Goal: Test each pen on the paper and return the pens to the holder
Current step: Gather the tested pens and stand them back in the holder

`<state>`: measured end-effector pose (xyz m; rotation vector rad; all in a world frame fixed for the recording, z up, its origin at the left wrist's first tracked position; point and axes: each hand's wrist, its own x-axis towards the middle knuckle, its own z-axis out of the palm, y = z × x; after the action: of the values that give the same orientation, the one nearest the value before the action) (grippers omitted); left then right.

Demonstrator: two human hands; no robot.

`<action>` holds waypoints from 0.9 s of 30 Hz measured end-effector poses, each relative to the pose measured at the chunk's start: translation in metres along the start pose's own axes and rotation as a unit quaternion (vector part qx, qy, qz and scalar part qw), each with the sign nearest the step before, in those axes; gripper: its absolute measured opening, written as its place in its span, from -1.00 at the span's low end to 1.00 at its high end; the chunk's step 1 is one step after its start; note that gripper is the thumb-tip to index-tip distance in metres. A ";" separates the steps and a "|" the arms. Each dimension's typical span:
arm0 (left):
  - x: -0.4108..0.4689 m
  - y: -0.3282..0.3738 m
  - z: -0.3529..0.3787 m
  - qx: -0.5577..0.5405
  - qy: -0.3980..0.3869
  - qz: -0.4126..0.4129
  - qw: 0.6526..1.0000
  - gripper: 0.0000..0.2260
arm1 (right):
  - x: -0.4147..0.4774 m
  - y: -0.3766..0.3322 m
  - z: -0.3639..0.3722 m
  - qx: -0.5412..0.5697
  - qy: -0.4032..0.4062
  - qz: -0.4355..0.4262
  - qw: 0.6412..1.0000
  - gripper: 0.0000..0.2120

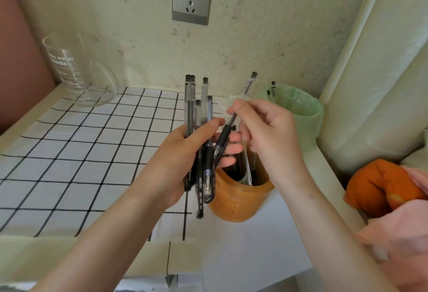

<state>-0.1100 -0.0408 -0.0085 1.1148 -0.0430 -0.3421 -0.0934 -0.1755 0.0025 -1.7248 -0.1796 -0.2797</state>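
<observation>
1. Head view, hands: my left hand (pixel 183 152) is clenched round a bundle of pens (pixel 199 189), held upright above the orange holder (pixel 234 206). My right hand (pixel 266 134) pinches a single pen (pixel 223 137), tip angled down toward the bundle.
2. Head view, desk: the holder stands on a white sheet (pixel 243 257) (the test paper, I judge), beside the checked cloth (pixel 92 152).
3. Risk: the bundle is held loosely at mid-length. If my left fingers ease while the single pen is pulled free, several pens could slide out and scatter.
4. Risk: the green-lined bin (pixel 308 115) sits just behind, so a dropped pen may land there.
5. Risk: because the holder sits on the sheet, scribbling close to it could knock it over.
</observation>
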 end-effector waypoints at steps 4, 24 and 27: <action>0.003 0.002 -0.004 -0.042 0.047 0.028 0.998 -0.79 | 0.001 0.003 -0.002 0.027 0.030 -0.012 0.999 -0.79; 0.001 -0.002 -0.003 -0.021 -0.005 0.022 1.000 -0.75 | -0.001 -0.003 -0.005 -0.043 -0.030 0.011 0.999 -0.82; 0.001 -0.004 -0.004 0.002 0.000 0.031 1.000 -0.68 | -0.003 -0.003 0.000 -0.050 -0.034 0.021 0.998 -0.81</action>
<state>-0.1089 -0.0392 -0.0137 1.1157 -0.0787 -0.2873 -0.0965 -0.1745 0.0041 -1.8374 -0.1822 -0.2016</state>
